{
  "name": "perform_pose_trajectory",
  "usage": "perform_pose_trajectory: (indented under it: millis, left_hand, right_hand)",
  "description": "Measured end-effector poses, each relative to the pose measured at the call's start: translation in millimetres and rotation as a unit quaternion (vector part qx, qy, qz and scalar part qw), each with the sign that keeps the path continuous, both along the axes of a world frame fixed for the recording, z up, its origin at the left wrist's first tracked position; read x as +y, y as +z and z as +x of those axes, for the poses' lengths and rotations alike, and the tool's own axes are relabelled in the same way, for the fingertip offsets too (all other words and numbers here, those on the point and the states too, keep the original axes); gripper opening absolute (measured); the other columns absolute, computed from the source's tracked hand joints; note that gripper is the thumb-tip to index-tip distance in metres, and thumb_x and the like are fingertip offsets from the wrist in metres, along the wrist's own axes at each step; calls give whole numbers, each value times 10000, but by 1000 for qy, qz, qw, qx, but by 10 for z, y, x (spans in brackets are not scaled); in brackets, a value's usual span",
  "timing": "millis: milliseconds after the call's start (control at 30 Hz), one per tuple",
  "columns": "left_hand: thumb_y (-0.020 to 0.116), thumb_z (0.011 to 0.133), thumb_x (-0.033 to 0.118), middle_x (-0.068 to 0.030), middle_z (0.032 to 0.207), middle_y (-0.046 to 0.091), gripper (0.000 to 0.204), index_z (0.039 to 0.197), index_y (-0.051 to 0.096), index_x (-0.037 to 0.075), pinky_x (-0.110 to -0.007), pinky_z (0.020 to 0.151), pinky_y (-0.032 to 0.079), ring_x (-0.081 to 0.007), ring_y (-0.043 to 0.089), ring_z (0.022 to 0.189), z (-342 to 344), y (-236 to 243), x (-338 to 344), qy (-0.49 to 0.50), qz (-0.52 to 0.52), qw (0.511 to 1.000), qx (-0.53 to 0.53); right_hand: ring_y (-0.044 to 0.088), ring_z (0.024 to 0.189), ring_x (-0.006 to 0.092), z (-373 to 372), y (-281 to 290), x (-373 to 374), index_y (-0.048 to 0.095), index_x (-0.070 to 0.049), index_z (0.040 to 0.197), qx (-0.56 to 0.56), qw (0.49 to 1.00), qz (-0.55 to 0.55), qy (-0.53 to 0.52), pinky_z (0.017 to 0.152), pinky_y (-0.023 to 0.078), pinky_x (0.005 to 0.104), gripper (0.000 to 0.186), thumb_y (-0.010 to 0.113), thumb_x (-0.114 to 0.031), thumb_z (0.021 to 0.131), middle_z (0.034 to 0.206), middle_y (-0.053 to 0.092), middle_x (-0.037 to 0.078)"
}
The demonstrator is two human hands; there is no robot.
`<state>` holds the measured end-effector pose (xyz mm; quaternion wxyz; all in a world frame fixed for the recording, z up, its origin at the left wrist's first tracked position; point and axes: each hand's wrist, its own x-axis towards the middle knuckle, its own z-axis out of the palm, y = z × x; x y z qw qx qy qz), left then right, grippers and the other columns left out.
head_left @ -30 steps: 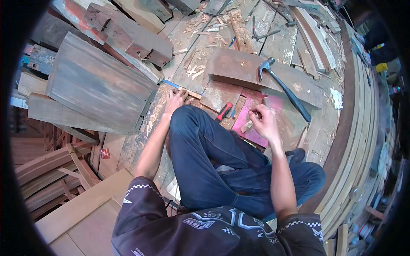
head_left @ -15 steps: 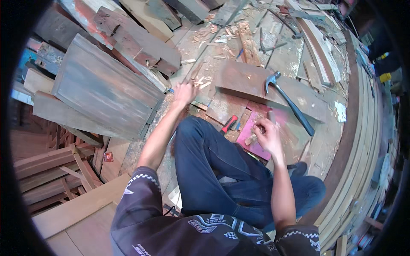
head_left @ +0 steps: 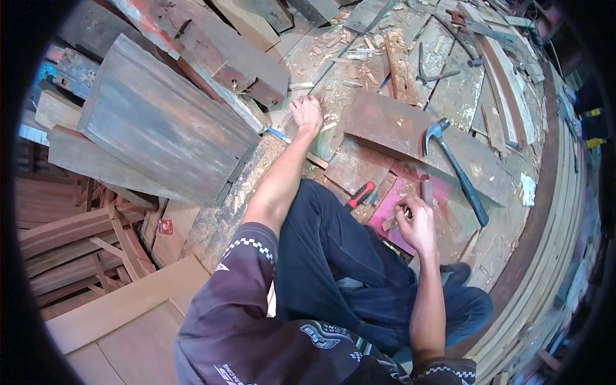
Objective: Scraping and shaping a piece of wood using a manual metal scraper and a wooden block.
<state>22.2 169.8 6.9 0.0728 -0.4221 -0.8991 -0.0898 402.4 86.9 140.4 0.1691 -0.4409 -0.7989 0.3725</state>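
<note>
My left hand (head_left: 307, 114) is stretched forward, fingers spread on the chip-littered wooden floor beside a heavy dark beam (head_left: 218, 58). My right hand (head_left: 416, 224) rests on a small pink-red board (head_left: 401, 212) in front of my knee, its fingers closed on a small piece of wood. A short wooden-handled chisel (head_left: 426, 190) lies on that board just beyond the fingers. A claw hammer (head_left: 457, 168) with a dark handle lies on a reddish-brown plank (head_left: 398, 128) to the right. A red-handled tool (head_left: 360, 194) lies by my knee.
A large grey weathered panel (head_left: 160, 128) lies at the left. Pincers (head_left: 428, 72) lie at the far side among chips. Long curved planks (head_left: 552, 212) run along the right. Stacked timber (head_left: 70, 244) and a pale board (head_left: 122, 308) are at lower left.
My left arm has reached farther forward, from near my knee out to the chips by the beam. My right hand has stayed on the pink-red board.
</note>
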Motion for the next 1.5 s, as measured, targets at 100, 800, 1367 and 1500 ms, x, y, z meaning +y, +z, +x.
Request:
perform_pose_trajectory:
  millis: [100,800,1367,1500]
  left_hand:
    - [377,942,238,-182,1125,636,373,1075,653,25,-478,990,329,-387,517,1127,-26,63,-84,16,-18,999,-38]
    - [314,986,338,-231,1041,662,435,1158,553,17,-441,851,517,-351,650,988,-959,19,267,-3,-92,991,-101]
    - [705,808,344,-187,914,702,391,980,655,-3,-375,840,502,-302,681,919,-345,457,-1381,135,25,952,-274]
    - [716,798,348,-189,910,703,404,1000,658,2,-374,820,515,-301,685,907,-474,286,-1523,152,56,963,-216]
  right_hand:
    - [622,811,354,-53,20,-33,639,42,850,0,1000,6,9,742,489,424,159,614,-103,791,847,625,208]
    - [593,730,350,-58,-154,-43,611,27,774,39,997,56,39,701,489,440,131,626,-102,755,736,585,177]
    - [587,731,318,39,-86,-36,606,21,805,33,996,74,25,683,476,416,127,601,-100,766,753,572,157]
    - [587,793,357,-8,-45,-67,612,31,823,24,998,52,39,734,475,444,156,600,-115,767,807,588,195]
